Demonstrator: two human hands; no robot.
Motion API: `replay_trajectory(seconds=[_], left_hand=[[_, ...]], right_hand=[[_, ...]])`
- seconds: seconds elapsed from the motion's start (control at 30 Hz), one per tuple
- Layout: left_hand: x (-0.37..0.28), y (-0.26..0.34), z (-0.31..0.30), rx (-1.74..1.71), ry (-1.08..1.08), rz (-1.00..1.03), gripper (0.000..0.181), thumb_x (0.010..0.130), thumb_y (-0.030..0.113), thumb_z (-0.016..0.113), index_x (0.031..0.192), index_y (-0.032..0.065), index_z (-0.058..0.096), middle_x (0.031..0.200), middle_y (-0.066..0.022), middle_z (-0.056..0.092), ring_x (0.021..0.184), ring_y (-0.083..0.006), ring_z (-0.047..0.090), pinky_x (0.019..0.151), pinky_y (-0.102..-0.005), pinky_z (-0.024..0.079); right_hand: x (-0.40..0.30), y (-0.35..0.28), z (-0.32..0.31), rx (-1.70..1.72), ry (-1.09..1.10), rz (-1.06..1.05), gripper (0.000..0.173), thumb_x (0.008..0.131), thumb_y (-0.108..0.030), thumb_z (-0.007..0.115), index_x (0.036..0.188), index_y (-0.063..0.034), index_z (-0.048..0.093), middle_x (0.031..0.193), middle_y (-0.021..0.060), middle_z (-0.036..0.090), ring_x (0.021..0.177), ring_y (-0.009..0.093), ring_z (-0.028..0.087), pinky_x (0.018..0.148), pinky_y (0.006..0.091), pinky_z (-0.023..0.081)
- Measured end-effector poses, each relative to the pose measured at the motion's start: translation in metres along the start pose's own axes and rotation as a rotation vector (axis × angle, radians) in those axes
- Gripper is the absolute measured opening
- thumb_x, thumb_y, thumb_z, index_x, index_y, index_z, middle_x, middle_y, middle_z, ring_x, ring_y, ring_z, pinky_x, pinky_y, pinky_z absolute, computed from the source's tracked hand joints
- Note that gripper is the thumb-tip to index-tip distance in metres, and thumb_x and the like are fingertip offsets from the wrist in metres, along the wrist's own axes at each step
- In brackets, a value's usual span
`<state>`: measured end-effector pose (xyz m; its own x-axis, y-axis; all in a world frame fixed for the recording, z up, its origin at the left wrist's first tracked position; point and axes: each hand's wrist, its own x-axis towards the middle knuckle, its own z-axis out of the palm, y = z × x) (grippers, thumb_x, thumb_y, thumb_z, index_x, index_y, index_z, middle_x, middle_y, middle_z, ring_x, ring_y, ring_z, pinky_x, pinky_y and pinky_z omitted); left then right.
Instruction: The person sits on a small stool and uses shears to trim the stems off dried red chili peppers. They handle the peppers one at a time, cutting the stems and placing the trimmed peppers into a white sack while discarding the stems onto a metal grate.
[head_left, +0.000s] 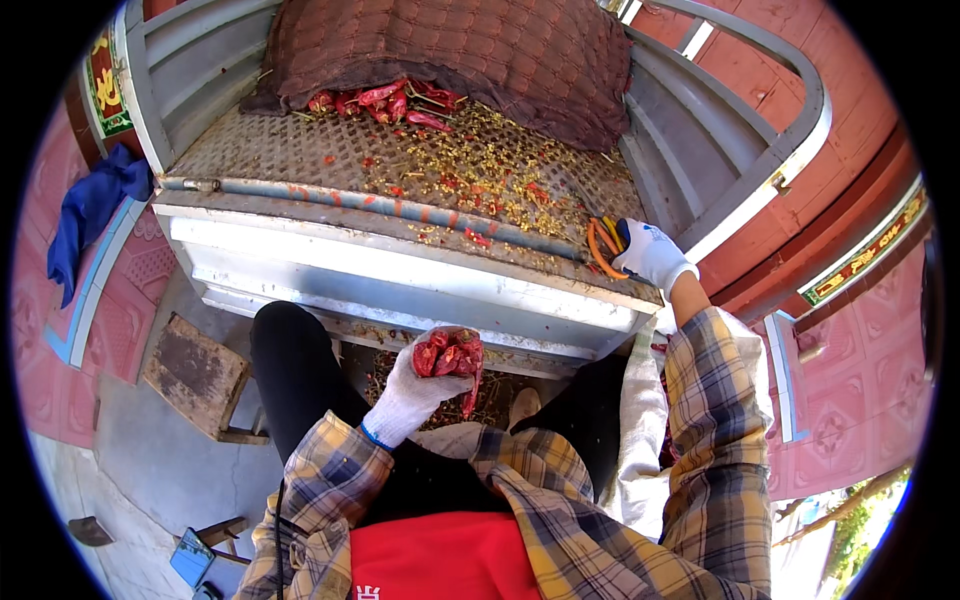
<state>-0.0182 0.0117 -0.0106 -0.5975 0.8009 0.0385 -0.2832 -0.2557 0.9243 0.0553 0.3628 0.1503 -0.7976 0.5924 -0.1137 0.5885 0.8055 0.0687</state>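
Observation:
My left hand (411, 391), in a white knit glove with a blue cuff edge, grips a bunch of dried red chili peppers (448, 354) above my lap. One pepper hangs below the others. My right hand (654, 251), gloved in white with dark fingertips, is at the right end of the cart bed's edge. Its fingers are around a tool with orange and yellow handles (604, 241), perhaps scissors or shears; the working end is hidden. On the metal cart bed (300, 150) lie yellow seeds (517, 176) and red pepper scraps.
A brown quilted cover (450, 45) lies over a heap, with dried peppers (386, 103) showing beneath it. Metal rails (705, 97) flank the bed. A white sack (641, 427) stands by my right leg. At left are a wooden stool (196, 371) and a blue cloth (94, 206).

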Motion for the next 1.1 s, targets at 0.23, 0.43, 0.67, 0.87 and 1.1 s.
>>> replay_trajectory(seconds=[0.23, 0.43, 0.67, 0.87, 1.1], left_hand=[[0.000, 0.003, 0.001, 0.192, -0.003, 0.075, 0.051, 0.072, -0.001, 0.078, 0.118, 0.0026, 0.058, 0.107, -0.0049, 0.066, 0.098, -0.0126, 0.062, 0.090, -0.0283, 0.052], [0.002, 0.000, -0.004, 0.339, 0.040, 0.186, 0.045, 0.073, 0.002, 0.077, 0.114, 0.0030, 0.060, 0.099, -0.0070, 0.067, 0.092, -0.0129, 0.063, 0.084, -0.0278, 0.053], [-0.005, 0.011, -0.005, 0.438, 0.078, 0.191, 0.042, 0.074, 0.006, 0.077, 0.112, 0.0042, 0.060, 0.096, -0.0066, 0.066, 0.088, -0.0142, 0.064, 0.079, -0.0278, 0.053], [-0.005, 0.011, -0.005, 0.556, 0.094, 0.223, 0.042, 0.073, 0.001, 0.077, 0.111, 0.0007, 0.059, 0.097, -0.0064, 0.067, 0.088, -0.0116, 0.063, 0.080, -0.0259, 0.052], [-0.006, 0.010, -0.004, 0.648, 0.087, 0.263, 0.045, 0.072, 0.010, 0.080, 0.112, 0.0052, 0.060, 0.097, -0.0090, 0.067, 0.087, -0.0206, 0.065, 0.080, -0.0309, 0.053]], right_hand=[[-0.001, -0.004, 0.001, -0.041, -0.029, 0.177, 0.037, 0.076, -0.020, 0.068, 0.106, 0.0029, 0.066, 0.107, 0.0250, 0.067, 0.107, 0.036, 0.063, 0.090, 0.0404, 0.051], [-0.028, 0.023, 0.018, 0.382, 0.080, 0.057, 0.031, 0.072, -0.020, 0.068, 0.094, 0.0022, 0.065, 0.091, 0.0224, 0.067, 0.090, 0.036, 0.065, 0.078, 0.0400, 0.051], [-0.148, -0.048, 0.074, 0.944, 0.058, -0.255, 0.035, 0.075, -0.026, 0.074, 0.095, -0.0001, 0.060, 0.080, 0.0163, 0.065, 0.071, 0.028, 0.065, 0.067, 0.0373, 0.051], [-0.194, -0.075, 0.078, 0.418, 0.219, -0.465, 0.060, 0.069, -0.042, 0.076, 0.113, -0.0039, 0.060, 0.095, 0.0179, 0.068, 0.088, 0.036, 0.067, 0.078, 0.0425, 0.052], [-0.200, -0.079, 0.083, 0.122, 0.143, -0.395, 0.064, 0.069, -0.046, 0.074, 0.115, -0.0047, 0.059, 0.094, 0.0154, 0.069, 0.084, 0.035, 0.067, 0.076, 0.0421, 0.052]])
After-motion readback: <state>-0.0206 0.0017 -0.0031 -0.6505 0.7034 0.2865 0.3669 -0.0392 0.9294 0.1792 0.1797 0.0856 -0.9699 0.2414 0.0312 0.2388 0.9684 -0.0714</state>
